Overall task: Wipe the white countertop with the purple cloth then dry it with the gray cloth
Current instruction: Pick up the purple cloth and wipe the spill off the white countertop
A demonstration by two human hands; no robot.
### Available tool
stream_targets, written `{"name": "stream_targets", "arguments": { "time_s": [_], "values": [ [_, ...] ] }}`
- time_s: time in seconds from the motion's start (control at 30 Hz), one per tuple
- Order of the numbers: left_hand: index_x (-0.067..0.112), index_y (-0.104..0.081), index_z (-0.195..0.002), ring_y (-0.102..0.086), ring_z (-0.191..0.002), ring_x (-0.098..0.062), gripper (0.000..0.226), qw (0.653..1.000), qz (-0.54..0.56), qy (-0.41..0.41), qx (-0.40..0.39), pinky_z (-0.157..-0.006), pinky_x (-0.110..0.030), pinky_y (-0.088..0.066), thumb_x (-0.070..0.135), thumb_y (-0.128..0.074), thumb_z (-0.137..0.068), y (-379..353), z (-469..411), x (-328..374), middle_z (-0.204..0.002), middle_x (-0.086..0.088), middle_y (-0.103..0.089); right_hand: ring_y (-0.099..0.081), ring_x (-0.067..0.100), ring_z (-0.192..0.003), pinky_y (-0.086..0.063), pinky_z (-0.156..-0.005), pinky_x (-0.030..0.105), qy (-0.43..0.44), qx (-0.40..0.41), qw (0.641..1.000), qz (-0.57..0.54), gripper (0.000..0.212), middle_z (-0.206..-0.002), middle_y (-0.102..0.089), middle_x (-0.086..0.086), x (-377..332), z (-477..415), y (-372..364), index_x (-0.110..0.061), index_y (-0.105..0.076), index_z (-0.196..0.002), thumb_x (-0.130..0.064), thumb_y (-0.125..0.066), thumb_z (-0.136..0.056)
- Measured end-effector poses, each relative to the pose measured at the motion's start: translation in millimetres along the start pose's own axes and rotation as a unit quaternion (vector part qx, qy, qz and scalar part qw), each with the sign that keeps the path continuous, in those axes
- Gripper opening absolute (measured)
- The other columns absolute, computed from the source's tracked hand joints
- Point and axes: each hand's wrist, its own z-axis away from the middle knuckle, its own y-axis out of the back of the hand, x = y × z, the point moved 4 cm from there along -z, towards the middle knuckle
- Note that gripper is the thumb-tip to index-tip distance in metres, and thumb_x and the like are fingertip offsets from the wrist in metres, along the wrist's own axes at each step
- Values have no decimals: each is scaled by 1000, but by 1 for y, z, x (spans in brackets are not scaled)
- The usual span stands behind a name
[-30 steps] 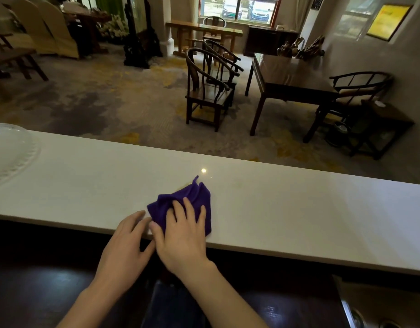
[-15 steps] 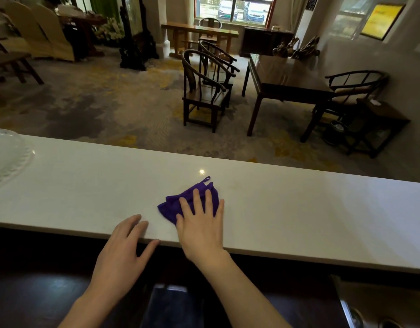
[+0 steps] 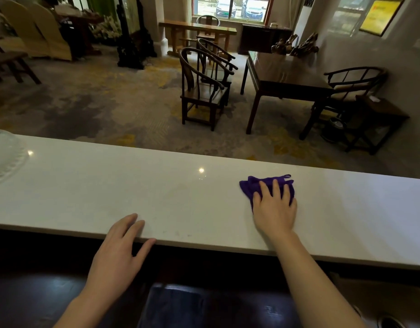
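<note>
Right hand [image 3: 275, 207]: fingers [image 3: 265, 189] lie flat and slightly spread, pressed palm-down on the purple cloth [image 3: 251, 185]. Not pinching; the cloth is pinned under the fingers and palm. Bunched cloth shows beyond the fingertips and to their left, with a small loop at its upper right corner.

Cloth sits on the white countertop [image 3: 157, 190], right of frame centre, nearer the far edge than the near edge. Forearm runs down to the lower right of the frame.

Left hand [image 3: 119, 252]: fingers loosely spread, tips resting on the near edge of the countertop, lower centre-left of frame. Thumb hooks at the counter's front lip. Holds nothing. Well apart from the cloth and the other hand.

Countertop: long pale slab crossing the frame left to right, glossy, with a bright light spot [image 3: 201, 170] near centre and a faint dull patch just below it. At far left, part of a white scalloped dish [image 3: 5, 157] on the surface, cut off by the frame edge.

Gray cloth: cannot tell where it is.

Beyond the counter, upper half of frame: patterned carpet [image 3: 97, 107], two dark wooden armchairs [image 3: 204, 86], a dark table [image 3: 282, 76] to their right.
</note>
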Motion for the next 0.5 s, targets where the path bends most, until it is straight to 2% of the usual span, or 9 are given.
{"name": "stream_targets", "arguments": {
  "time_s": [0.23,0.5],
  "values": [
    [8,-66,-120,-52,-128,-25,48,1000,-13,16,-17,-98,-39,-49,37,-72,-82,0,0,2,-135,-8,-59,-13,33,-155,-11,-122,58,-14,-2,1000,-24,51,-167,-28,5,-33,-10,-8,-25,-35,-155,-41,-30,-107],
    [9,-66,-122,-51,-131,-24,49,1000,-11,18,-19,-101,-37,-47,38,-71,-83,3,-1,6,-137,-7,-58,-13,31,-155,-10,-122,57,121,-36,991,-52,51,-166,-29,4,-122,1,-24,-25,-37,-153,-41,-31,-106]
  ]
}}
